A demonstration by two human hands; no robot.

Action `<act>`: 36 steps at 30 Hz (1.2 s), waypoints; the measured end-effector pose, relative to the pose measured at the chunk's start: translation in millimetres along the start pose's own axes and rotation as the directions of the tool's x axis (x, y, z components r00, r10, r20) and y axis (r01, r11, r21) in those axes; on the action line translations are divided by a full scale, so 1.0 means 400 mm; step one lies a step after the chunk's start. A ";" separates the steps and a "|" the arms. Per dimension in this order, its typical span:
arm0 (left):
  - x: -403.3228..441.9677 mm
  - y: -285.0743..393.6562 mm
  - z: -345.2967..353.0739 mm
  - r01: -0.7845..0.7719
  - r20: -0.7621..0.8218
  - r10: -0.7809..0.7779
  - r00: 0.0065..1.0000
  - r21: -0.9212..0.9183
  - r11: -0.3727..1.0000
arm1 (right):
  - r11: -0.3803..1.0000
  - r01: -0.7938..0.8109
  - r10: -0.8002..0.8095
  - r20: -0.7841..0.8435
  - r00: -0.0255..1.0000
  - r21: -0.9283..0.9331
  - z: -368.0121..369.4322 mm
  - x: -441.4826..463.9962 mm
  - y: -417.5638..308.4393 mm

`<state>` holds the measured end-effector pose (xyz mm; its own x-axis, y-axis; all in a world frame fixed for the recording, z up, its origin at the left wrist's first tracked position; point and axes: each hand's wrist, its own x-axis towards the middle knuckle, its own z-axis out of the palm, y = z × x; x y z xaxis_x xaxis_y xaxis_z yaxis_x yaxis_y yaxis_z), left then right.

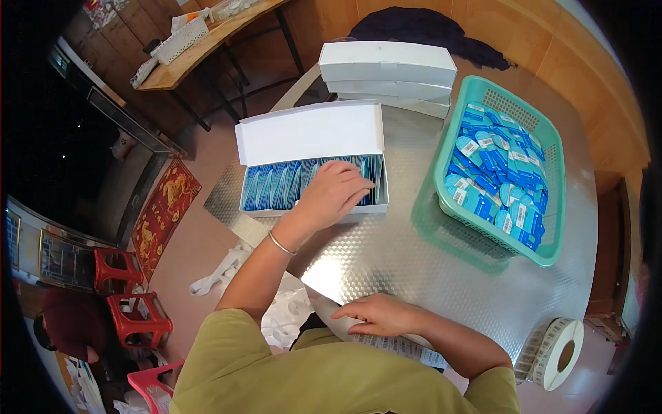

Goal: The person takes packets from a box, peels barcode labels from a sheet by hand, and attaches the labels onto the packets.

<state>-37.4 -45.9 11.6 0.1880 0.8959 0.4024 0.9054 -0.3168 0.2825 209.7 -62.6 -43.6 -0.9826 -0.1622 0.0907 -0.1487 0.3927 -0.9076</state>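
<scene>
My left hand (336, 190), with a bangle at the wrist, reaches into the right part of an open white box (310, 134). Its fingers are curled down among blue cards (270, 186) standing in a tight row. What the fingertips grip is hidden. Near the table's front edge, my right hand (386, 315) lies low with fingers stretched out and thumb apart. A strip of barcode labels (400, 347) runs just below it, partly behind my body. To the right stands a green plastic basket (441, 181) heaped with blue packets (500, 165) bearing white barcode labels.
Closed white boxes (386, 65) are stacked behind the open one on the metal-topped table (386, 255). A label roll (562, 355) hangs at the right edge. Discarded white strips (286, 314) lie at left. Red stools (141, 321) and another person (79, 321) are at lower left.
</scene>
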 end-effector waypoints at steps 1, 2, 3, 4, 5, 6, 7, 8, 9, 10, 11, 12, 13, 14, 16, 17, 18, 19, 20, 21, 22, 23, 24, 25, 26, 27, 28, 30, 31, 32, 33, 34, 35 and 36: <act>0.010 -0.006 0.001 -0.001 -0.018 0.001 1.000 0.008 1.000 | 1.000 -0.014 0.014 0.013 1.000 0.001 -0.001 0.001 -0.001; 0.020 -0.008 -0.002 -0.011 0.004 0.011 1.000 0.039 0.999 | 1.000 -0.027 0.027 0.027 0.999 0.000 -0.002 0.002 -0.003; 0.035 -0.004 -0.012 -0.022 0.026 0.020 0.999 0.071 0.997 | 0.999 -0.039 0.039 0.035 0.999 0.003 -0.004 0.002 -0.004; 0.047 0.001 -0.020 -0.034 0.048 0.030 0.998 0.103 0.994 | 0.999 -0.050 0.050 0.043 0.998 0.006 -0.005 0.002 -0.006; 0.057 0.004 -0.024 -0.040 0.075 0.031 0.997 0.121 0.992 | 0.998 -0.062 0.061 0.051 0.997 0.009 -0.006 0.001 -0.008; 0.066 0.007 -0.028 -0.047 0.103 0.032 0.994 0.140 0.989 | 0.999 -0.051 0.051 0.041 0.998 0.005 -0.008 0.002 -0.010; 0.073 0.008 -0.030 -0.053 0.130 0.032 0.991 0.159 0.986 | 0.999 -0.041 0.040 0.031 0.999 0.002 -0.010 0.002 -0.012; 0.081 0.005 -0.028 -0.039 0.178 0.013 0.984 0.147 0.988 | 1.000 -0.030 0.030 0.022 0.999 0.000 -0.009 0.002 -0.014; 0.088 0.000 -0.024 -0.025 0.224 -0.006 0.974 0.136 0.990 | 1.000 -0.026 0.026 0.015 1.000 0.008 -0.006 0.002 -0.012; 0.092 -0.006 -0.022 -0.011 0.271 -0.024 0.962 0.126 0.992 | 1.000 -0.022 0.022 0.007 1.000 0.016 -0.001 0.001 -0.006; 0.091 -0.013 -0.020 -0.009 0.266 -0.014 0.964 0.085 0.996 | 1.000 -0.020 0.020 -0.003 1.000 0.024 0.001 0.000 -0.004; 0.089 -0.022 -0.019 -0.008 0.261 -0.004 0.965 0.045 0.999 | 1.000 -0.024 0.024 0.002 1.000 0.015 -0.001 0.000 -0.004; 0.087 -0.027 -0.018 -0.006 0.257 0.005 0.966 0.004 1.000 | 1.000 -0.028 0.028 0.006 1.000 0.009 -0.001 0.000 -0.005; 0.087 -0.029 -0.014 -0.009 0.249 0.003 0.969 0.024 1.000 | 1.000 -0.032 0.032 0.010 0.999 0.002 -0.002 0.000 -0.006; 0.084 -0.029 -0.011 -0.011 0.230 -0.006 0.973 0.070 0.997 | 0.999 -0.041 0.041 0.022 0.999 0.000 -0.007 0.000 -0.009; 0.085 -0.029 -0.011 -0.024 0.242 0.004 0.970 0.078 0.997 | 0.999 -0.046 0.046 0.030 0.999 -0.002 -0.009 0.001 -0.010; 0.089 -0.029 -0.012 -0.036 0.251 0.014 0.968 0.087 0.996 | 0.999 -0.053 0.053 0.036 0.998 0.002 -0.010 0.002 -0.011; 0.091 -0.027 -0.011 -0.049 0.261 0.023 0.965 0.094 0.994 | 0.998 -0.061 0.060 0.042 0.997 0.006 -0.009 0.002 -0.012; 0.095 -0.026 -0.012 -0.060 0.280 0.026 0.960 0.114 0.992 | 0.998 -0.069 0.068 0.048 0.996 0.008 -0.010 0.002 -0.013; 0.100 -0.024 -0.012 -0.071 0.298 0.028 0.954 0.134 0.988 | 0.996 -0.091 0.090 0.069 0.994 0.018 -0.013 0.003 -0.017; 0.104 -0.023 -0.013 -0.084 0.317 0.031 0.948 0.153 0.985 | 0.993 -0.114 0.111 0.089 0.990 0.028 -0.016 0.004 -0.021; 0.108 -0.020 -0.013 -0.085 0.323 0.027 0.946 0.169 0.982 | 0.990 -0.137 0.133 0.107 0.985 0.038 -0.017 0.005 -0.024; 0.112 -0.016 -0.012 -0.089 0.331 0.024 0.943 0.183 0.979 | 0.993 -0.110 0.107 0.084 0.991 0.034 -0.013 0.004 -0.020; 0.115 -0.012 -0.009 -0.095 0.340 0.024 0.940 0.194 0.976 | 0.996 -0.085 0.083 0.060 0.995 0.031 -0.007 0.002 -0.011; 0.113 -0.013 -0.001 -0.119 0.306 0.051 0.951 0.208 0.971 | 0.998 -0.060 0.059 0.035 0.998 0.027 -0.005 0.001 -0.007; 0.112 -0.018 0.011 -0.143 0.272 0.079 0.959 0.225 0.964 | 0.996 -0.078 0.076 0.051 0.996 0.036 -0.010 0.002 -0.012; 0.111 -0.020 0.021 -0.168 0.239 0.109 0.965 0.241 0.956 | 0.994 -0.096 0.092 0.066 0.994 0.045 -0.013 0.004 -0.022; 0.111 -0.022 0.031 -0.237 0.213 0.183 0.960 0.270 0.933 | 0.991 -0.127 0.122 0.091 0.988 0.046 -0.019 0.006 -0.029; 0.112 -0.025 0.033 -0.272 0.202 0.220 0.954 0.284 0.919 | 0.990 -0.139 0.135 0.102 0.986 0.038 -0.020 0.007 -0.030; 0.113 -0.030 0.036 -0.314 0.180 0.271 0.946 0.285 0.906 | 0.988 -0.151 0.147 0.114 0.983 0.032 -0.021 0.007 -0.031; 0.113 -0.034 0.036 -0.352 0.159 0.318 0.935 0.286 0.891 | 0.990 -0.141 0.137 0.102 0.985 0.029 -0.021 0.006 -0.030; 0.110 -0.037 0.033 -0.387 0.140 0.362 0.922 0.288 0.876 | 0.991 -0.129 0.126 0.092 0.988 0.027 -0.019 0.005 -0.028; 0.107 -0.040 0.028 -0.411 0.130 0.390 0.911 0.286 0.866 | 0.993 -0.117 0.114 0.083 0.990 0.026 -0.017 0.004 -0.026; 0.108 -0.037 0.013 -0.435 0.121 0.418 0.900 0.283 0.855 | 0.993 -0.118 0.115 0.084 0.990 0.028 -0.016 0.004 -0.026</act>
<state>-40.6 -1.0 20.2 0.5940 0.7118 0.3748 0.7998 -0.5726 -0.1801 209.0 -61.0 -31.2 -0.9803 -0.1911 -0.0489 -0.0287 0.3831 -0.9233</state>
